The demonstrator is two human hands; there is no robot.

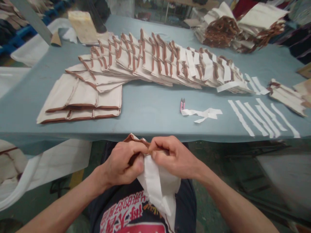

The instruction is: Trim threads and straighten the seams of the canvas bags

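Observation:
Over my lap hangs a cream fabric piece [170, 181] with brown edging, a white strip [153, 183] lying along it. My left hand [125, 160] pinches its upper brown edge, fingers curled and thumb pressed in. Close beside it, my right hand [171, 155] grips the same edge between thumb and fingers, the two sets of fingertips almost touching. Whatever lies right between the fingertips is mostly hidden. Just beyond on the table are small pink thread snips [182, 105] with a few loose white strips [206, 114] by them.
Across the blue table [150, 110] fans a long row of brown-edged cream fabric pieces [150, 61], with a flat pile [82, 100] at left. Several white strips [257, 118] lie at right. Fabric bundles [223, 29] stand behind. A white tub [26, 181] sits below left.

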